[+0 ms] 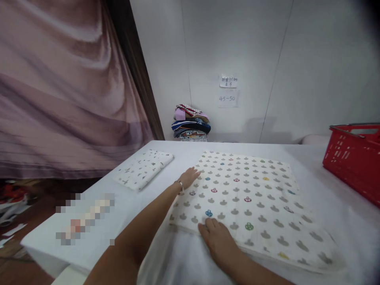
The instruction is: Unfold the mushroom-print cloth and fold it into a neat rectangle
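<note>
A white cloth (pixel 237 213) printed with grey mushroom shapes and a few coloured ones lies spread in a folded rectangle. My left hand (pixel 189 178), a bracelet at its wrist, rests on the cloth's left edge with fingers stretched out. At the near edge, my right hand (pixel 218 239) lies palm down, its fingers touching the print and its thumb apart to the left. Neither hand appears to grip the fabric. Farther left is a second folded cloth (pixel 145 168), white with small dark prints.
All this lies on a white-covered table (pixel 118 215). A red basket (pixel 353 162) stands at the right edge. Several folded fabrics form a stack (pixel 191 122) by the back wall, below paper signs (pixel 228 98). A pink curtain (pixel 68 91) hangs at left. A pixelated patch covers the table's near left.
</note>
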Available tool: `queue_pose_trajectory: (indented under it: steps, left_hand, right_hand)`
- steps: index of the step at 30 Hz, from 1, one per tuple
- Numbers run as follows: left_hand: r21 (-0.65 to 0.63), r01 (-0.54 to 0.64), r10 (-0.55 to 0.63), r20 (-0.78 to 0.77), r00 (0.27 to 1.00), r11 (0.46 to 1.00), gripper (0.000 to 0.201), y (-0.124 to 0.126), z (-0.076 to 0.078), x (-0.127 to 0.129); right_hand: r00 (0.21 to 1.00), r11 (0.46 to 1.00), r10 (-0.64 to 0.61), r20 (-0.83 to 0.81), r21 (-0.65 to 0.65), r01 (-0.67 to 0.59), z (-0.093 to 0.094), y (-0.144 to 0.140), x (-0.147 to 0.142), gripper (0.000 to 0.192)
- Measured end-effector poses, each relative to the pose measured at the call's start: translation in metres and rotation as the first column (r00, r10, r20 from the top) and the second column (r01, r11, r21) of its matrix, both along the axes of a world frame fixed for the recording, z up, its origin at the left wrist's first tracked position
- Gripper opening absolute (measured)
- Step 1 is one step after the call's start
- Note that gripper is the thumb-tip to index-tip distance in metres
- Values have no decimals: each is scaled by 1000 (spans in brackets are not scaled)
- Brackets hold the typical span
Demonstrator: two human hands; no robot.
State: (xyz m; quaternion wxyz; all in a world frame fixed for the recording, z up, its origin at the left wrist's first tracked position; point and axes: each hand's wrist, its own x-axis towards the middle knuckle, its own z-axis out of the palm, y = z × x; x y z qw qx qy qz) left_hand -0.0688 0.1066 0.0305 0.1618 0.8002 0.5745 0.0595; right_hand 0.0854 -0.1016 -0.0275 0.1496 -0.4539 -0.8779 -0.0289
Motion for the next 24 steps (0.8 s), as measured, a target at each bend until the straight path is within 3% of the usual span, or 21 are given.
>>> queue_pose_trajectory:
  steps: [2, 6, 10, 15, 18, 24]
  left_hand:
    - [22, 31, -32, 34, 999, 999, 45, -42, -1, -20]
    - [201, 120, -151, 147, 978, 972, 41, -125, -10, -54]
    - [246, 200, -228, 91, 969, 948, 34, -170, -27, -64]
    - [318, 211, -219, -12, 976, 924, 27, -171, -41, -60]
    - [369, 284, -284, -56, 957, 885, 31, -160, -44, -59]
    - [439, 342, -353, -60, 934, 831, 36, -143, -50, -65]
  right_hand:
    - [1000, 1000, -8, 11, -16, 9, 3, 0, 0, 31]
    - [999, 999, -20, 36, -24, 21, 5, 1, 2, 28]
    - [998, 998, -56, 35, -37, 57, 9, 3, 2, 23]
    - [996, 995, -69, 57, -70, 73, 20, 2, 2, 28]
    - [994, 997, -38, 99, -62, 44, 25, 1, 15, 39]
    - [989, 993, -115, 93, -22, 118, 31, -44, 90, 32]
